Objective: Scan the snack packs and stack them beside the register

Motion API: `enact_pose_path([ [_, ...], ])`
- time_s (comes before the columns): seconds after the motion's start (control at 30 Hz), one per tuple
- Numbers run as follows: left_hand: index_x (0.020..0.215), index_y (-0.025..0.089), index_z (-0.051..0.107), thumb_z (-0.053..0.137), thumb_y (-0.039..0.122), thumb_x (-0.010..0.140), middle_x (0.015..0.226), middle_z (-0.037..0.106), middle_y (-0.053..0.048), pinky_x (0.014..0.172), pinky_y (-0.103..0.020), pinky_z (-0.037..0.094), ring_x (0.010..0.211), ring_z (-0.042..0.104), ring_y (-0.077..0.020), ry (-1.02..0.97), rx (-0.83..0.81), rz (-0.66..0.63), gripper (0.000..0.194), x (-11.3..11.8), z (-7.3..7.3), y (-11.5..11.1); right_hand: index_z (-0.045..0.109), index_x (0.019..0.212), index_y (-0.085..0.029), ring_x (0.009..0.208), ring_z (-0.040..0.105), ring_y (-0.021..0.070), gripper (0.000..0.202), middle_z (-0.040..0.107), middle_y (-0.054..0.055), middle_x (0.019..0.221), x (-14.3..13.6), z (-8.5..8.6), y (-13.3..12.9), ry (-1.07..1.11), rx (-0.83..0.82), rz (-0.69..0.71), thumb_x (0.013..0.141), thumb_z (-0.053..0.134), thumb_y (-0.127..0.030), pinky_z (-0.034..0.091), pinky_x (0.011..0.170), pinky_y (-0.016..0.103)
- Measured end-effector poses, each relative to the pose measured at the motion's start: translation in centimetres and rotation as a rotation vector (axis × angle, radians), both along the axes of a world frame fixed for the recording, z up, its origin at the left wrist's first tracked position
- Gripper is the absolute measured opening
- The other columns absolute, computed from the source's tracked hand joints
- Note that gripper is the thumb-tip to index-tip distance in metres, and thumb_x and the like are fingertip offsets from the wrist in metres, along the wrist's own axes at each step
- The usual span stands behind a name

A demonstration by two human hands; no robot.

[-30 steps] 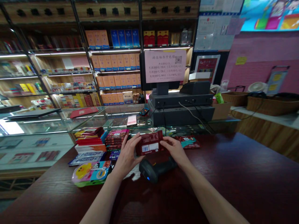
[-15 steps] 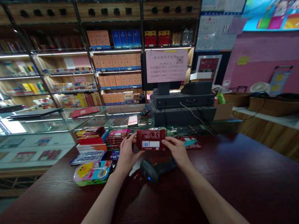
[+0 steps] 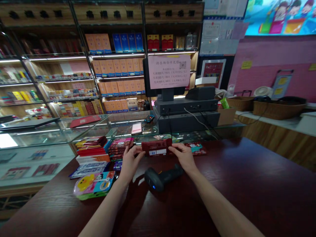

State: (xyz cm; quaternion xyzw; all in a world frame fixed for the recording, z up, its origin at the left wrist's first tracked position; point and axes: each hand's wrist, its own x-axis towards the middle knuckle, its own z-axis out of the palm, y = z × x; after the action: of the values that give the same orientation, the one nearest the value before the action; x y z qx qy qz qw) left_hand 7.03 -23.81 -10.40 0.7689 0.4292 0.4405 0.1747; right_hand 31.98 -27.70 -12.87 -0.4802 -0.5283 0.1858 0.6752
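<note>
A dark red snack packet (image 3: 155, 146) with a white barcode label is held up between my two hands. My left hand (image 3: 130, 163) pinches its left end, and my right hand (image 3: 184, 157) pinches its right end. Below the packet, a black barcode scanner (image 3: 158, 180) with a lit blue light lies on the dark wooden counter (image 3: 237, 197). Beyond my right hand lies a red and teal packet (image 3: 197, 148). Left of my left hand is a pile of pink and brown packets (image 3: 120, 148).
A colourful duck-picture pack (image 3: 93, 186), blue-white packets (image 3: 90, 168) and a stack of red and yellow packets (image 3: 92, 146) occupy the left side. A monitor with a pink sign (image 3: 169, 72) stands behind, on a black cash drawer (image 3: 187, 121). Glass display cases (image 3: 56, 131) border the counter.
The packet has been lowered slightly and tipped, so its labelled face looks shorter. Both hands still hold its ends. The whole view has shifted somewhat; the scanner stays on the counter.
</note>
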Motion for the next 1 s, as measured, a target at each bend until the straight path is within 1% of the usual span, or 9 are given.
enact_pose_path([
  [0.13,0.082,0.025,0.062,0.061,0.029,0.086,0.086,0.075,0.005,0.121,-0.049,0.016,0.093,0.067,-0.0181,0.094,0.131,0.044,0.005,0.4,0.5,-0.1,0.078,0.075,-0.023,0.084,0.062,0.0222,0.022,0.07,0.003,0.081,1.2,0.4,-0.3,-0.119,0.025,-0.065,0.073,0.076,-0.045,0.048,0.082,0.036],
  [0.23,0.088,0.026,0.064,0.06,0.026,0.088,0.099,0.074,0.003,0.115,-0.046,0.025,0.102,0.064,-0.019,0.154,0.242,0.047,0.005,0.8,0.8,-0.3,0.079,0.079,-0.023,0.079,0.065,0.0221,0.022,0.073,0.002,0.076,1.9,0.7,-1.0,-0.121,-0.078,0.04,0.079,0.07,-0.043,0.049,0.08,0.035],
  [0.33,0.091,0.026,0.066,0.057,0.025,0.091,0.101,0.073,0.0,0.101,-0.041,0.034,0.103,0.062,-0.0205,0.224,0.318,0.068,0.009,1.3,1.3,-0.8,0.08,0.088,-0.023,0.088,0.07,0.0244,0.023,0.078,0.003,0.088,2.5,1.0,-1.6,-0.077,-0.124,0.14,0.079,0.069,-0.041,0.051,0.086,0.036],
  [0.4,0.091,0.027,0.066,0.055,0.026,0.093,0.099,0.073,0.0,0.094,-0.039,0.035,0.1,0.061,-0.021,0.273,0.34,0.082,0.011,1.6,1.6,-1.2,0.08,0.093,-0.022,0.093,0.071,0.0255,0.026,0.079,0.004,0.094,2.8,1.0,-1.9,-0.056,-0.136,0.152,0.078,0.07,-0.041,0.051,0.088,0.038],
  [0.5,0.094,0.027,0.067,0.053,0.027,0.094,0.096,0.073,0.0,0.092,-0.039,0.035,0.097,0.062,-0.0212,0.32,0.336,0.086,0.014,2.0,1.7,-1.6,0.08,0.094,-0.022,0.093,0.072,0.0259,0.027,0.08,0.005,0.094,3.4,0.7,-2.2,-0.039,-0.151,0.141,0.077,0.071,-0.041,0.052,0.088,0.039],
  [0.63,0.096,0.027,0.067,0.052,0.026,0.092,0.092,0.074,0.001,0.092,-0.038,0.039,0.094,0.065,-0.0206,0.259,0.219,0.035,0.015,2.8,1.1,-1.4,0.08,0.093,-0.022,0.09,0.073,0.0257,0.027,0.08,0.005,0.092,3.9,0.3,-2.1,-0.004,-0.151,0.144,0.075,0.072,-0.04,0.053,0.086,0.039],
  [0.73,0.094,0.025,0.066,0.052,0.027,0.088,0.088,0.075,0.001,0.085,-0.032,0.046,0.088,0.069,-0.019,0.079,0.05,-0.043,0.016,3.4,0.4,-0.9,0.08,0.088,-0.021,0.09,0.072,0.0254,0.024,0.08,0.005,0.088,4.2,-0.1,-2.1,-0.042,-0.141,0.13,0.076,0.071,-0.04,0.053,0.087,0.038],
  [0.83,0.09,0.023,0.068,0.052,0.026,0.083,0.086,0.075,0.001,0.079,-0.028,0.05,0.084,0.071,-0.0183,-0.047,-0.102,-0.086,0.018,4.0,0.0,-0.3,0.079,0.09,-0.021,0.09,0.072,0.0248,0.025,0.08,0.005,0.09,4.5,-0.3,-2.0,-0.048,-0.139,0.113,0.076,0.07,-0.04,0.053,0.088,0.038],
  [1.0,0.095,0.021,0.075,0.049,0.028,0.079,0.094,0.078,-0.002,0.087,-0.032,0.053,0.092,0.071,-0.0211,-0.072,-0.259,-0.146,0.031,5.0,0.1,0.8,0.079,0.097,-0.02,0.09,0.074,0.0251,0.033,0.08,0.006,0.096,5.4,0.3,-2.3,-0.018,-0.167,0.078,0.075,0.065,-0.04,0.055,0.088,0.039],
])
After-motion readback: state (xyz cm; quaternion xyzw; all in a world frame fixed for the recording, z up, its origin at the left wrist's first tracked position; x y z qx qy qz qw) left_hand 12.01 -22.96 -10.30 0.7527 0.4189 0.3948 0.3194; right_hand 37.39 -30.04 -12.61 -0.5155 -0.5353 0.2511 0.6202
